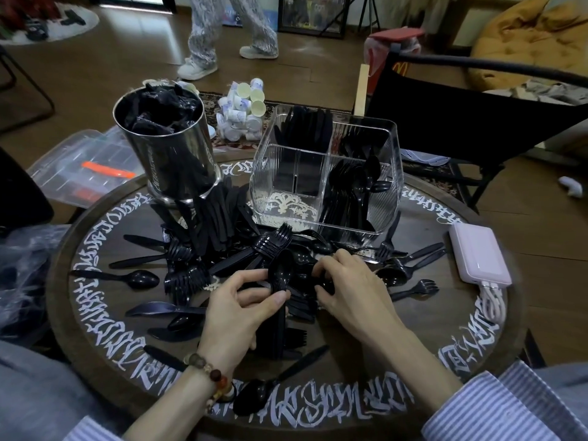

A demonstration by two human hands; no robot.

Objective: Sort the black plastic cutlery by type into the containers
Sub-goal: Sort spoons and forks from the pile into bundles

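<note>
Black plastic forks, spoons and knives lie scattered in a pile across the round dark table. My left hand grips a stack of black spoons, bowls up. Just right of it, my right hand has its fingers curled round more black cutlery in the pile. Behind stands a clear divided container: knives in its back left part, spoons in the right part, its front left part bare. A steel cylinder at the back left holds black items.
A pink power bank with a white cable lies at the table's right edge. A clear lidded box sits far left, a bag of small cups behind. A black chair stands at right; a person's legs are on the floor beyond.
</note>
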